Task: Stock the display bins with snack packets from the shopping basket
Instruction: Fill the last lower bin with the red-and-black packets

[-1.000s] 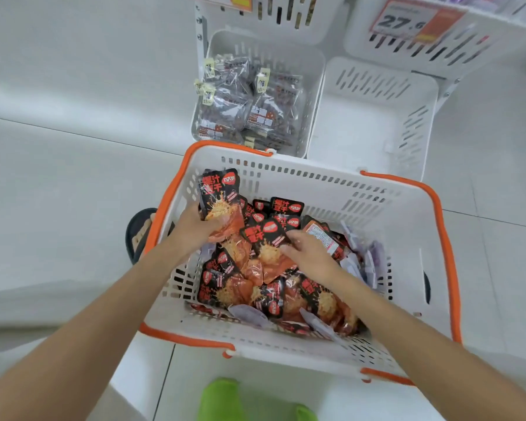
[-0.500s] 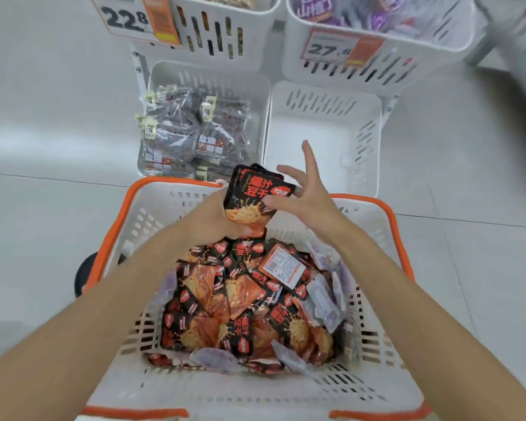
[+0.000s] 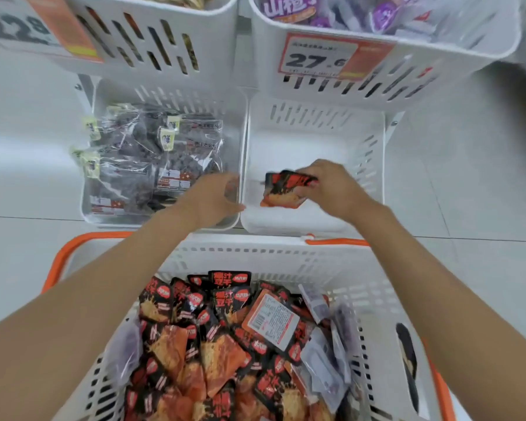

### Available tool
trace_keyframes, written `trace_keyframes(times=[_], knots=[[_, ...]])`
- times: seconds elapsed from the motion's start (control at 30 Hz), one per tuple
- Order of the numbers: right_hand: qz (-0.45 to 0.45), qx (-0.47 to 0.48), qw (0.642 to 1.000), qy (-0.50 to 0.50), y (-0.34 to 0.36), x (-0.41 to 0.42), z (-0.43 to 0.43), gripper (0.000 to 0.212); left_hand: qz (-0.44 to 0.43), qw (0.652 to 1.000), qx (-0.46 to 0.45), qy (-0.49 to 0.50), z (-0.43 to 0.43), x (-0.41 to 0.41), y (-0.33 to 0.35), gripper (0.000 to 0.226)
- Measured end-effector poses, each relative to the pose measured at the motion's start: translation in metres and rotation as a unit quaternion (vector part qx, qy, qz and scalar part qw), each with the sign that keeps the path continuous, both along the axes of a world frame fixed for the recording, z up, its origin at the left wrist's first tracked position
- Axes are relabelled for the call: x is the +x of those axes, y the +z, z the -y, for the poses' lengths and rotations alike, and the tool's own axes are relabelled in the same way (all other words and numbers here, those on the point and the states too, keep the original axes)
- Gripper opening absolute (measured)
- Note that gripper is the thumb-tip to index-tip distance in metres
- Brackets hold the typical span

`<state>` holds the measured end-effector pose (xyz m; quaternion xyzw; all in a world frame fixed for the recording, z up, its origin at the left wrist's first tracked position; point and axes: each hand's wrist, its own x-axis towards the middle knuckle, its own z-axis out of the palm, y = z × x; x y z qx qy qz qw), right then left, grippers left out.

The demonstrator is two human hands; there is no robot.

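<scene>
Head view looks down over the basket [image 3: 255,253], white with orange handles, heaped with red-and-black snack packets [image 3: 213,344] and a few pale purple ones [image 3: 325,360] along its right side. Just beyond the basket's far rim, on the right, stands a white bin [image 3: 316,123]. The right hand [image 3: 331,189] is over it, fingers clenched round a small bunch [image 3: 283,189] of the red-and-black packets. The bunch hangs low near the bin's left wall; whether it touches the floor of the bin cannot be told. Beyond the far rim on the left stands a second bin [image 3: 164,95] holding clear bags [image 3: 140,153] of dark snacks. The left hand [image 3: 213,199] is over the wall where these two bins meet, near the bunch but apart from it. It is blurred, so its grip cannot be told. Farther beyond the basket, two higher bins carry price tags: the right tag [image 3: 319,59] reads 27.6, and purple packets [image 3: 289,7] lie in that bin
</scene>
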<state>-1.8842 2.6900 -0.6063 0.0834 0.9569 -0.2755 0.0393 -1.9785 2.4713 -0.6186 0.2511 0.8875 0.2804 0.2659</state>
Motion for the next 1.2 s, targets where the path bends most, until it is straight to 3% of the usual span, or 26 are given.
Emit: trace_keyframes(times=[0.07,0.13,0.2,0.47,0.6,0.7,0.77,0.9,1.0,1.07,1.2], knots=[[0.098,-0.063,0.992,0.040,-0.024,-0.003,0.008,0.043,-0.007,1.000,0.030,0.001,0.003,0.000,-0.008,0.045],[0.226,-0.155,0.961,0.035,-0.038,-0.004,0.011,0.039,0.013,0.998,0.061,0.017,0.005,-0.002,-0.012,0.049],[0.272,-0.197,0.942,0.029,-0.046,-0.005,0.007,0.037,0.031,0.996,0.073,0.031,0.007,-0.004,-0.016,0.054],[0.287,-0.204,0.936,0.016,-0.044,-0.015,0.014,0.057,0.033,0.995,0.090,0.029,0.007,-0.005,-0.018,0.055],[0.123,-0.166,0.978,-0.037,-0.023,0.007,0.026,0.051,0.021,0.993,0.114,0.035,0.015,0.011,-0.003,0.049],[-0.018,-0.221,0.973,-0.060,0.002,0.041,0.054,0.032,0.016,0.985,0.169,0.040,0.025,0.037,0.015,0.037],[-0.047,-0.221,0.973,-0.054,0.010,0.075,0.069,0.023,0.003,0.980,0.197,0.041,0.036,0.060,0.023,0.030],[0.065,-0.158,0.984,-0.050,-0.011,0.145,0.066,0.012,0.009,0.979,0.201,0.045,0.064,0.101,0.022,0.029],[0.197,-0.118,0.969,-0.091,-0.038,0.186,0.057,0.039,0.059,0.978,0.188,0.062,0.086,0.125,0.010,0.029],[0.260,-0.079,0.960,-0.065,-0.057,0.208,0.062,0.053,0.090,0.980,0.162,0.065,0.097,0.140,0.000,0.030],[0.232,0.026,0.971,-0.043,-0.061,0.226,0.076,0.048,0.125,0.985,0.106,0.050,0.107,0.162,-0.014,0.032]])
